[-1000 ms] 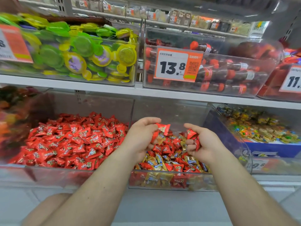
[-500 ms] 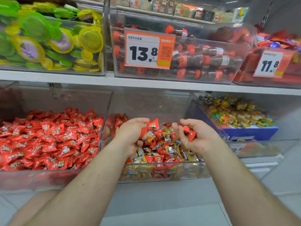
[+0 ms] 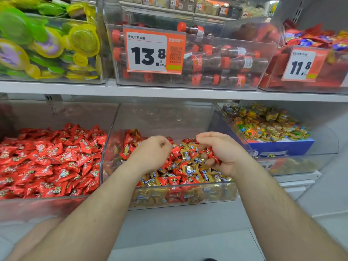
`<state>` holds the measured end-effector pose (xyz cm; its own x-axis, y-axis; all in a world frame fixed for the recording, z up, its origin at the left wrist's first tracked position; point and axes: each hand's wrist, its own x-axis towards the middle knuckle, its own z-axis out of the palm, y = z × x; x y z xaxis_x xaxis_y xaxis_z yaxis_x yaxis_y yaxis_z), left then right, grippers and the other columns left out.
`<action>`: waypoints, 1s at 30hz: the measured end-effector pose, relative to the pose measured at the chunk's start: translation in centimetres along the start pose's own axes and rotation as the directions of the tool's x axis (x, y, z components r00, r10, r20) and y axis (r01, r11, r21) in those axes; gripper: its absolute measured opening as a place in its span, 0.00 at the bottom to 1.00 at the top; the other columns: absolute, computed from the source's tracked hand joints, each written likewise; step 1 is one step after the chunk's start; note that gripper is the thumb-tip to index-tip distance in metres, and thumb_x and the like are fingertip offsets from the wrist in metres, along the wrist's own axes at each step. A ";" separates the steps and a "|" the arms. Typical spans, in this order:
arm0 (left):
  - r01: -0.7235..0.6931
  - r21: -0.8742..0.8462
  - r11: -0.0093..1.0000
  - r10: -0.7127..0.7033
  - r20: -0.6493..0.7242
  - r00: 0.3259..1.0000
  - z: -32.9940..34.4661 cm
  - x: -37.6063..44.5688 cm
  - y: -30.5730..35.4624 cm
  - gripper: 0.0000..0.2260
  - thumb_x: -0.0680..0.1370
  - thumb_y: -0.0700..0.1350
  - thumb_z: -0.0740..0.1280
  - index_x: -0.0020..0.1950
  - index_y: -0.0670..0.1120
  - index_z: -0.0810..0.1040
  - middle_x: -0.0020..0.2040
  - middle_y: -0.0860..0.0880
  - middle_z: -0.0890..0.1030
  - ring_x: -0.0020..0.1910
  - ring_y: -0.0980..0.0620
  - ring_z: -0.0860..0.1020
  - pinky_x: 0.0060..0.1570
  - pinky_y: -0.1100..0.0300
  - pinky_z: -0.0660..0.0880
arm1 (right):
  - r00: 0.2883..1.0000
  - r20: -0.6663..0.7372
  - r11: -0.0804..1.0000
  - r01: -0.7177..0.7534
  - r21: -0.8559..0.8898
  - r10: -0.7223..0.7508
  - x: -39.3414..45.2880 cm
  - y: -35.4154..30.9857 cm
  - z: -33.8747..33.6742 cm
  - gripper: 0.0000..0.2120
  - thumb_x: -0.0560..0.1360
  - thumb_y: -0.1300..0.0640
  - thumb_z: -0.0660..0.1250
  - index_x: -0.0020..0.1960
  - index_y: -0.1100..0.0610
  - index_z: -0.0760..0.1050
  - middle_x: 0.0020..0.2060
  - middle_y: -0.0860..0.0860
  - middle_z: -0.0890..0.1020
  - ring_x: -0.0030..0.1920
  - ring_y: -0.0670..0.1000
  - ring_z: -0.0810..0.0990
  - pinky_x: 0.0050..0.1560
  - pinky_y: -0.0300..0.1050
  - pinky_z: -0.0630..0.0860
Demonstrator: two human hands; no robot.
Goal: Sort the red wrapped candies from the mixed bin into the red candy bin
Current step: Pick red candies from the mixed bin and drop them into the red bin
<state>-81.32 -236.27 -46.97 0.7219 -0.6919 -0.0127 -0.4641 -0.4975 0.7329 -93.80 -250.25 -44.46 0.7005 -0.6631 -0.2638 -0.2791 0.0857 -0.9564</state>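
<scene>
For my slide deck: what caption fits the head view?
Both hands, left and right, gather red candies over the mixed bin, beside the red candy bin.

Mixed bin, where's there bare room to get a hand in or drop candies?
The mixed bin is bare along its back, behind the pile; the front is crowded, with both hands, left hand and right hand, over it. The red candy bin has open space above its heap, and a bare strip by the back wall.

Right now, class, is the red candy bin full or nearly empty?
Well filled, not brimming: red wrapped candies heap across the red candy bin, its clear back wall bare above them.
</scene>
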 end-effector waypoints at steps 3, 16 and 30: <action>-0.043 0.337 0.940 -0.016 0.171 0.985 0.9 -0.3 0.3 0.22 0.72 0.67 0.67 0.43 0.48 0.82 0.38 0.51 0.83 0.39 0.52 0.81 0.42 0.55 0.78 | 0.999 0.024 0.995 -0.040 0.087 0.038 -0.1 0.0 0.4 0.05 0.79 0.58 0.66 0.52 0.59 0.77 0.38 0.53 0.75 0.27 0.47 0.69 0.22 0.36 0.59; -0.014 -0.401 0.916 -0.018 -0.075 0.997 -1.3 -1.2 0.6 0.21 0.77 0.56 0.67 0.39 0.38 0.79 0.31 0.48 0.72 0.31 0.52 0.69 0.36 0.58 0.65 | 0.940 0.261 0.544 -0.341 0.766 0.221 -1.9 -1.4 1.1 0.26 0.81 0.47 0.59 0.57 0.72 0.75 0.50 0.72 0.78 0.45 0.68 0.80 0.27 0.48 0.81; 0.046 -0.908 0.416 -0.238 -0.059 0.969 -14.5 -7.5 -7.8 0.11 0.76 0.54 0.67 0.42 0.46 0.77 0.32 0.48 0.76 0.18 0.57 0.62 0.20 0.68 0.50 | 0.876 0.458 0.846 -0.354 0.400 0.150 -5.5 -4.9 11.6 0.26 0.79 0.41 0.58 0.60 0.62 0.77 0.53 0.65 0.83 0.32 0.58 0.79 0.20 0.38 0.71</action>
<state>-75.64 -219.64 -42.77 0.8407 -0.5213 -0.1464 0.3070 0.2362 0.9219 -88.69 -238.35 -39.80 0.8728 -0.2272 -0.4320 -0.2216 0.6042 -0.7654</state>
